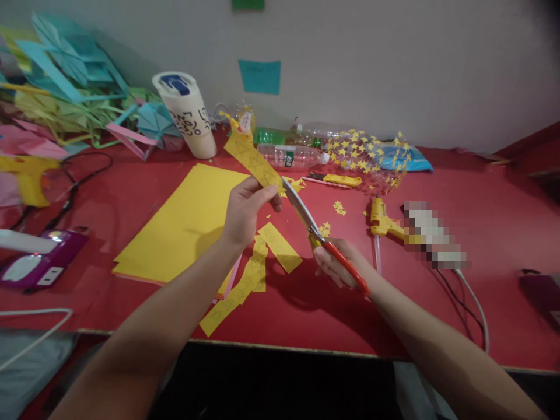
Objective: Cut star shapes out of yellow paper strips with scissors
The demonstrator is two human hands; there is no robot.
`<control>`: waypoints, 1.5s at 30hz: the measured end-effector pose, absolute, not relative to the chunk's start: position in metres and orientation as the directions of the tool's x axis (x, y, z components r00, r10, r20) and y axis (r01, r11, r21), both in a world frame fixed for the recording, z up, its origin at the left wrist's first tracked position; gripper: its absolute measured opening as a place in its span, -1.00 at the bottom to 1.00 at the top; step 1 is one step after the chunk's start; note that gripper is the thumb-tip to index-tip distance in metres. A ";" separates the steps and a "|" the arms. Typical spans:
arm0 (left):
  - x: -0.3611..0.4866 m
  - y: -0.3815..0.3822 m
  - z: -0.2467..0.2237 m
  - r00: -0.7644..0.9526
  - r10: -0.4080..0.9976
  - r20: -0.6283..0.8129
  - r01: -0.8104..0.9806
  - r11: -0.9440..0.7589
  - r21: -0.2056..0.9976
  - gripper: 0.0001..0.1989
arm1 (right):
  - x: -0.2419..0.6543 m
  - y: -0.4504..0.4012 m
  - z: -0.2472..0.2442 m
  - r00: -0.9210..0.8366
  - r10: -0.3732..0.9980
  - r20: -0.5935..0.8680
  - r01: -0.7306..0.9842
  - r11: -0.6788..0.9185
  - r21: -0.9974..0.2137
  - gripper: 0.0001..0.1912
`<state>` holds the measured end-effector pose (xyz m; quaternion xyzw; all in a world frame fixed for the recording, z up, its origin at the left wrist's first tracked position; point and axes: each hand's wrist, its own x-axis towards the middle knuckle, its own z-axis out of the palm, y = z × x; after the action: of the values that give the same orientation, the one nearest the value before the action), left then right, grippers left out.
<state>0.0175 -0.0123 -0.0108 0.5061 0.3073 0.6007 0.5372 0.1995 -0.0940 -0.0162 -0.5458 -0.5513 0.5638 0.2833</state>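
Observation:
My left hand pinches a yellow paper strip with star outlines drawn on it, held up above the table. Red-handled scissors are gripped in my right hand, their blades pointing up and left. The blade tips meet the strip's right end close to my left fingertips; whether they are cutting into it I cannot tell. Below my hands lie several more yellow strips with drawn stars, partly overlapping. Small cut-out yellow stars sit in little piles beyond the scissors.
Yellow paper sheets lie left of centre. A white tumbler, plastic bottles and a yellow cutter knife are at the back. A yellow glue gun lies at right by a power strip. Folded paper shapes crowd the left.

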 end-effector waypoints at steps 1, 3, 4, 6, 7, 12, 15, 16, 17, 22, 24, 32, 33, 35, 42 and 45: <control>0.017 -0.012 -0.010 0.090 0.954 0.285 -0.333 -0.241 0.911 -0.92 | 0.199 -0.094 -0.016 -0.239 0.922 -0.305 0.284 -0.234 -0.930 -0.50; 0.016 -0.011 -0.010 0.087 0.953 0.291 -0.321 -0.250 0.913 -0.91 | 0.199 -0.094 -0.015 -0.245 0.920 -0.305 0.288 -0.231 -0.929 -0.49; 0.016 -0.010 -0.009 0.083 0.953 0.290 -0.311 -0.252 0.916 -0.90 | 0.199 -0.094 -0.014 -0.247 0.920 -0.305 0.291 -0.230 -0.929 -0.48; 0.015 -0.010 -0.008 0.070 0.955 0.289 -0.294 -0.257 0.921 -0.86 | 0.198 -0.094 -0.014 -0.249 0.918 -0.309 0.297 -0.231 -0.926 -0.48; 0.014 -0.009 -0.007 0.063 0.955 0.289 -0.287 -0.260 0.922 -0.85 | 0.199 -0.094 -0.014 -0.246 0.918 -0.312 0.301 -0.234 -0.925 -0.48; 0.014 -0.009 -0.007 0.052 0.956 0.288 -0.272 -0.264 0.926 -0.84 | 0.198 -0.095 -0.014 -0.241 0.915 -0.322 0.302 -0.245 -0.921 -0.50; 0.014 -0.010 -0.007 0.118 0.955 0.274 -0.267 -0.235 0.935 -0.87 | 0.197 -0.094 -0.015 -0.231 0.920 -0.317 0.295 -0.244 -0.924 -0.51; 0.015 -0.011 -0.007 0.144 0.953 0.267 -0.263 -0.223 0.939 -0.88 | 0.197 -0.094 -0.016 -0.224 0.922 -0.317 0.296 -0.246 -0.923 -0.51; 0.015 -0.011 -0.008 0.161 0.952 0.260 -0.258 -0.214 0.942 -0.88 | 0.197 -0.094 -0.018 -0.218 0.923 -0.318 0.299 -0.247 -0.922 -0.51; 0.016 -0.011 -0.007 0.120 0.954 0.274 -0.261 -0.236 0.936 -0.87 | 0.198 -0.093 -0.028 -0.222 0.926 -0.306 0.306 -0.232 -0.923 -0.51; 0.015 -0.011 -0.006 0.112 0.951 0.288 -0.268 -0.251 0.930 -0.87 | 0.199 -0.092 -0.030 -0.235 0.923 -0.304 0.304 -0.227 -0.925 -0.51; 0.015 -0.010 -0.007 0.105 0.945 0.311 -0.289 -0.270 0.918 -0.85 | 0.198 -0.093 -0.018 -0.285 0.916 -0.283 0.302 -0.194 -0.933 -0.46; 0.016 -0.010 -0.008 0.109 0.944 0.311 -0.281 -0.271 0.921 -0.85 | 0.198 -0.093 -0.017 -0.293 0.914 -0.281 0.306 -0.189 -0.933 -0.46; 0.016 -0.010 -0.008 0.116 0.942 0.316 -0.266 -0.277 0.923 -0.85 | 0.199 -0.093 -0.015 -0.312 0.910 -0.275 0.311 -0.176 -0.934 -0.46; 0.015 -0.010 -0.009 0.117 0.937 0.330 -0.217 -0.301 0.929 -0.84 | 0.201 -0.094 -0.017 -0.327 0.902 -0.283 0.307 -0.182 -0.934 -0.48; 0.015 -0.010 -0.008 0.119 0.936 0.332 -0.210 -0.303 0.930 -0.84 | 0.201 -0.094 -0.016 -0.314 0.905 -0.287 0.302 -0.192 -0.934 -0.49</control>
<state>0.0147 -0.0100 -0.0083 0.5618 0.3231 0.5796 0.4940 0.2007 -0.0940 -0.0163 -0.5222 -0.5778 0.5684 0.2653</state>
